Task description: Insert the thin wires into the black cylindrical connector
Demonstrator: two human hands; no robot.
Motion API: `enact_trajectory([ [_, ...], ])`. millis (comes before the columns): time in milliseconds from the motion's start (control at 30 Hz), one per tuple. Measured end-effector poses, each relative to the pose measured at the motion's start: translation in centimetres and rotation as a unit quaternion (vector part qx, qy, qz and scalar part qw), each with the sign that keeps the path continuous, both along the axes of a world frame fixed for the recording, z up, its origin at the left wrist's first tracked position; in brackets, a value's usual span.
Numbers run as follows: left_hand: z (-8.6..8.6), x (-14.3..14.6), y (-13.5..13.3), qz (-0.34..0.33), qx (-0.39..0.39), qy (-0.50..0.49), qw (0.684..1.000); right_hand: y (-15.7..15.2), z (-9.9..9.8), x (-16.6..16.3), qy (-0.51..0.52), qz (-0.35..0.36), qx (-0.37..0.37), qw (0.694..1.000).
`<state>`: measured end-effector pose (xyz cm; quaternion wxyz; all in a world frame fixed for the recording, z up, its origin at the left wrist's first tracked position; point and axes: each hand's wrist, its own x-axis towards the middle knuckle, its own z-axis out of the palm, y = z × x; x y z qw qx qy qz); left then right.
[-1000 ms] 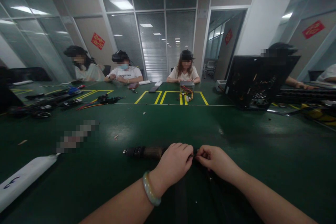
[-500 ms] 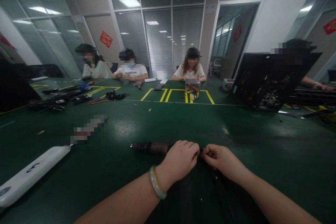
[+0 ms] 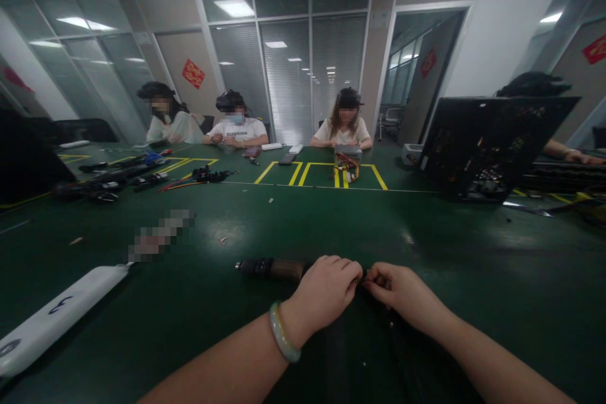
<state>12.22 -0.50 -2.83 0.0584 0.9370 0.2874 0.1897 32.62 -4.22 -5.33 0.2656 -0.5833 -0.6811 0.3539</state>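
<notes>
An electric screwdriver [image 3: 279, 268] with a dark body lies across the green table, its metal tip pointing left. My left hand [image 3: 329, 281], with a pale bangle at the wrist, is closed over the rear part of the tool. Just to its right, at the tool's tail end, the fingers of my right hand [image 3: 391, 287] are pinched together. A dark cable [image 3: 392, 328] runs down from there towards me. What exactly sits between the right fingertips is mostly hidden, though it appears to be the cable's end.
To the left lies a white power strip [image 3: 66, 315] marked "3". Bundles of black cables [image 3: 113, 177] lie farther back. A power supply [image 3: 348, 156] with coloured wires stands opposite, and a black computer case [image 3: 492, 148] at the right. Several people sit around the table.
Both hands hold almost the same pose at the tool's rear end. Only a slight shift of the camera view shows.
</notes>
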Motion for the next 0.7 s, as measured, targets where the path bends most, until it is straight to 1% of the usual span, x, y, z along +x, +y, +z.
enact_trajectory([
  [267,-0.2,0.08,0.01,0.007,-0.011,0.0,1.0,0.11,-0.04,-0.02,-0.005,-0.003,0.001,1.0],
  [500,-0.02,0.12,-0.09,0.019,-0.011,0.018,1.0,0.04,0.07,-0.04,0.0,-0.002,0.005,1.0],
  [700,-0.03,0.21,-0.1,0.029,-0.005,0.021,0.999,-0.06,0.64,-0.33,-0.033,-0.005,0.03,0.999],
])
